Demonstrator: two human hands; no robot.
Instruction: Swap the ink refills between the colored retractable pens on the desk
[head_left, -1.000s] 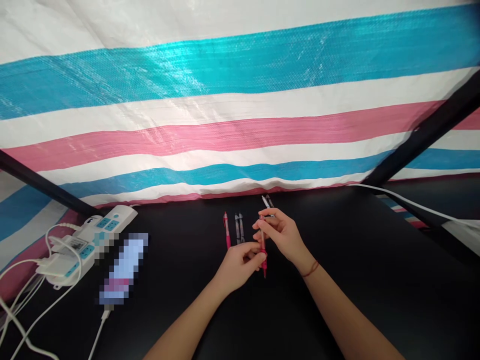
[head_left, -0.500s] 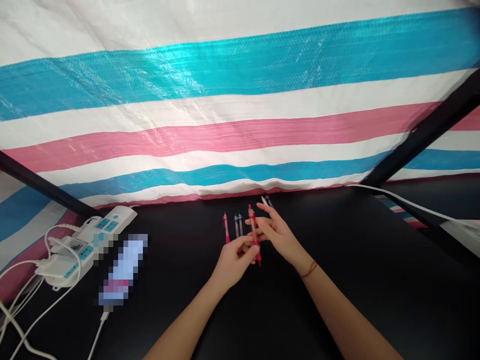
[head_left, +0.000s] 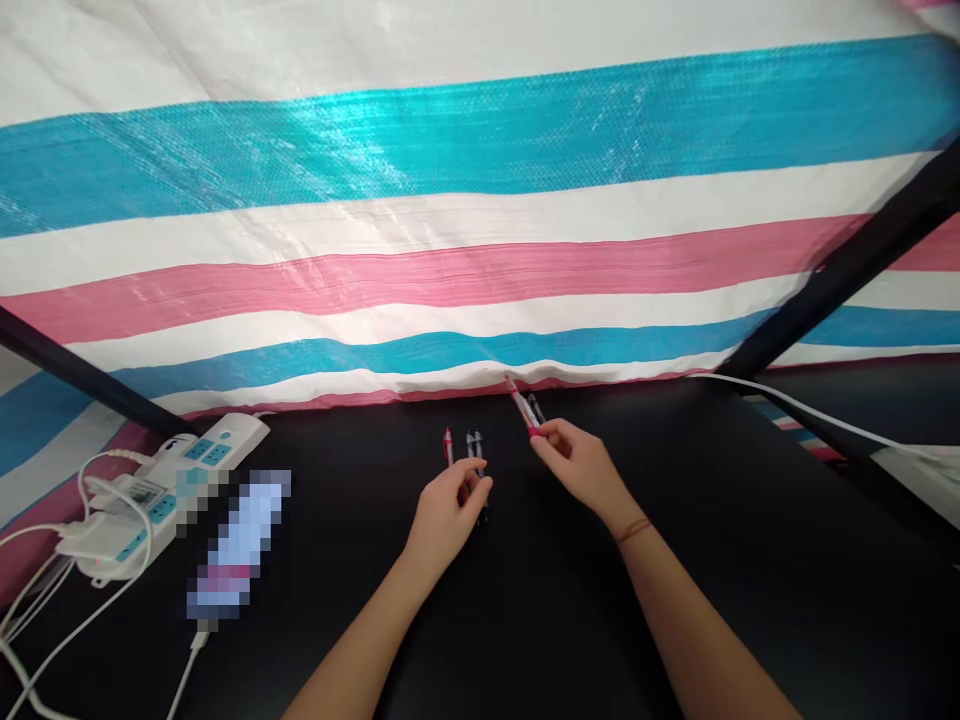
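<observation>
My right hand (head_left: pixel 577 460) pinches a red pen (head_left: pixel 523 405) with a clear barrel by its near end, its far end slanting up and left toward the striped sheet. Just beside it, a dark-tipped clear pen (head_left: pixel 536 408) lies near the table's back edge. My left hand (head_left: pixel 448 505) is over two clear pens with dark parts (head_left: pixel 474 442), thumb and index finger apart; whether it touches them I cannot tell. Left of these lies another red pen (head_left: pixel 448 443), its lower part hidden by the left hand.
A white power strip (head_left: pixel 217 450) with plugs and cables stands at the left, beside a blurred phone (head_left: pixel 240 540) on a charging cable. Behind the black table (head_left: pixel 525 620) hangs a striped sheet (head_left: pixel 450 220). Dark metal bars (head_left: pixel 847 260) slant at both sides.
The red pen, held between both hands before, has moved away and to the right in my right hand alone. My left hand has let go of it and shifted left over the clear pens.
</observation>
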